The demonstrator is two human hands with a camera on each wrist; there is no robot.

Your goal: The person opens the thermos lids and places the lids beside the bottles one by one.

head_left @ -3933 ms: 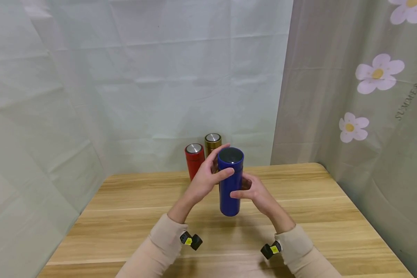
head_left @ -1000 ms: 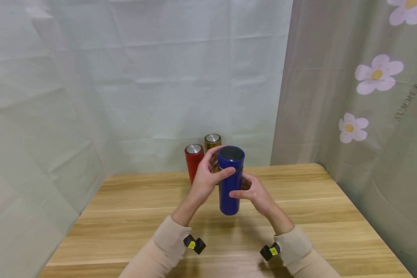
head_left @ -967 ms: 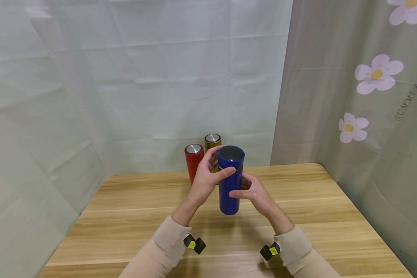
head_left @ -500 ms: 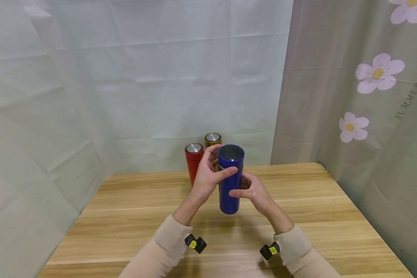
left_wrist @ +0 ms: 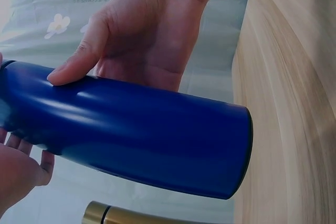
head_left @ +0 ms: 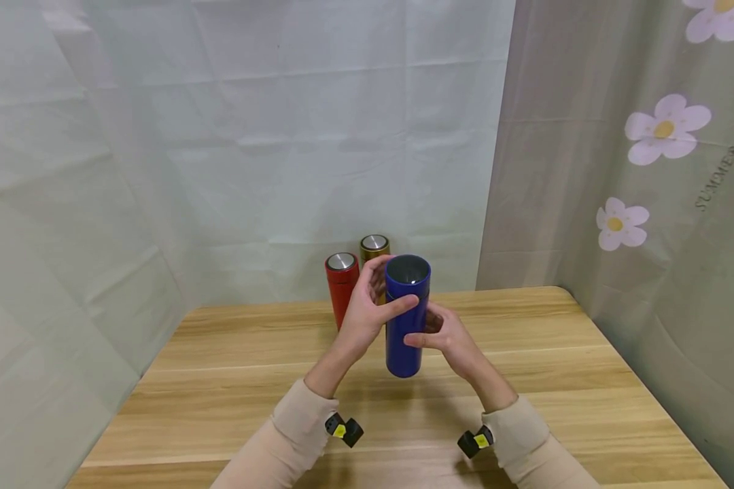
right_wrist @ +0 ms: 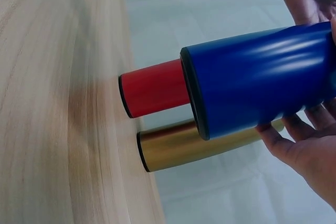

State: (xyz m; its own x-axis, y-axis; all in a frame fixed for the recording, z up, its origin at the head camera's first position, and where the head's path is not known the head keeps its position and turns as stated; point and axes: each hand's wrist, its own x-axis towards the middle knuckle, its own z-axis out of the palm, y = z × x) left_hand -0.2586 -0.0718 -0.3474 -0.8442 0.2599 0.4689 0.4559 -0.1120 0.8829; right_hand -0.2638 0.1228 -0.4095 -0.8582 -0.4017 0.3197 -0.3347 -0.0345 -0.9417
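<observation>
A blue thermos flask [head_left: 404, 353] with a dark shiny top is held nearly upright above the table, its base clear of the wood. My left hand [head_left: 362, 312] grips it around the lid from the left, thumb across the front. Lower down, my right hand [head_left: 449, 343] grips the body from the right, thumb on the front. In the left wrist view the right hand [left_wrist: 152, 35] stands out above the blue flask [left_wrist: 157, 135]. The right wrist view has the flask's dark base rim facing the table; the fingers behind it are partly hidden in the head view.
A red thermos flask [head_left: 342, 288] and a gold one [head_left: 374, 252] stand at the back of the wooden table [head_left: 232, 387], both partly covered by my left hand. Behind hangs a pale curtain [head_left: 318, 136]; a flowered curtain [head_left: 550, 170] hangs at the right.
Since the earliest frame my left hand has turned slightly around the lid, thumb further right, forearm shifted right. A thin line under the lid has become less visible. The right hand has hardly moved.
</observation>
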